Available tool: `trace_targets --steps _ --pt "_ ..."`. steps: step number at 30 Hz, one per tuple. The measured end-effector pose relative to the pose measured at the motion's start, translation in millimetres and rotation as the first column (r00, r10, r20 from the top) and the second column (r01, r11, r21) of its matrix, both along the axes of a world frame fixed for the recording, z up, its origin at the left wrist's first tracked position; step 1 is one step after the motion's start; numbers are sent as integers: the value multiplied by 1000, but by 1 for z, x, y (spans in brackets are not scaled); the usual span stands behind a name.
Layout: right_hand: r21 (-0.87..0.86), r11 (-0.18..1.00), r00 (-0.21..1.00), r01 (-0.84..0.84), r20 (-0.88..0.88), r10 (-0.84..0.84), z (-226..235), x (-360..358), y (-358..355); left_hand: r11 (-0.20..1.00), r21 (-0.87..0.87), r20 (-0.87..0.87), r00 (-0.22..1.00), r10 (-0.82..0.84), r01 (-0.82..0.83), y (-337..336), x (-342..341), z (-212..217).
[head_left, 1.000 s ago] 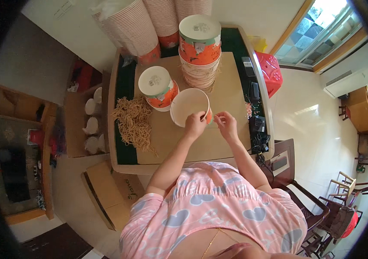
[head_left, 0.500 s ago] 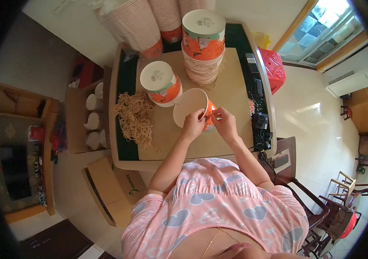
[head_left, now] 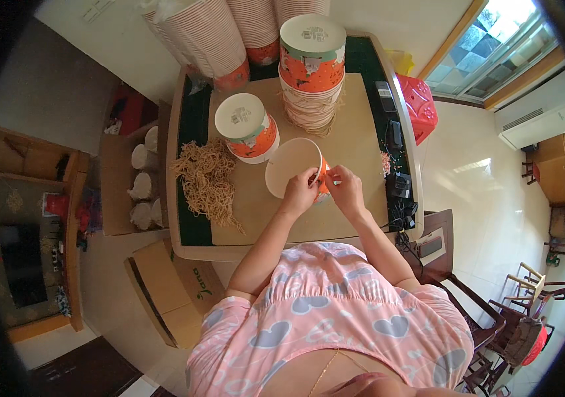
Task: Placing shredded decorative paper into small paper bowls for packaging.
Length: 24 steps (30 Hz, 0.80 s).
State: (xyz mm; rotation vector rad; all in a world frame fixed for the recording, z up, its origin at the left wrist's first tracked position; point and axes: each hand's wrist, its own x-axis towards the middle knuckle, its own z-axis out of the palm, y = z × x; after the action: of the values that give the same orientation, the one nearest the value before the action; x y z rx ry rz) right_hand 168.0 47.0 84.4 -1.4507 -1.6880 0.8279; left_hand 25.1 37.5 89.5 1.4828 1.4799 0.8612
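An orange-printed paper bucket [head_left: 290, 164] lies tilted on its side in front of me, its pale inside turned to the left. My left hand [head_left: 300, 193] is closed on its rim, thumb and fingers at the near edge. Pinched together against the orange outer wall, the fingers of my right hand [head_left: 346, 192] work close beside the left ones; whatever is between them is too small to make out. Just beyond stands an upside-down bucket [head_left: 241, 118] with a white base. A tangled heap of tan string [head_left: 206, 182] lies to its left.
A taller stack of upturned buckets [head_left: 313, 56], with string round its lower part, stands farther back. Wrapped bucket stacks [head_left: 199, 40] rise at the far left. Black adapters [head_left: 399, 186] line the table's right side. An open carton [head_left: 118, 172] holds white rolled items.
Both hands stay at the bucket, with only slight finger movement. The bucket's mouth has shifted very slightly.
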Motion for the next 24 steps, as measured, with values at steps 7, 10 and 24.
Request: trace_targets --steps 7,10,24 --pt "-13 1000 998 -11 69 12 -2 4 -2 996 -52 45 996 -75 77 2 2 -9" --pt "11 1000 1000 16 3 -16 -11 9 -5 998 -7 45 997 -70 70 0 6 -17" --pt "-527 842 852 -113 -488 -191 -46 37 -14 1000 5 -56 998 -2 3 2 28 -53"
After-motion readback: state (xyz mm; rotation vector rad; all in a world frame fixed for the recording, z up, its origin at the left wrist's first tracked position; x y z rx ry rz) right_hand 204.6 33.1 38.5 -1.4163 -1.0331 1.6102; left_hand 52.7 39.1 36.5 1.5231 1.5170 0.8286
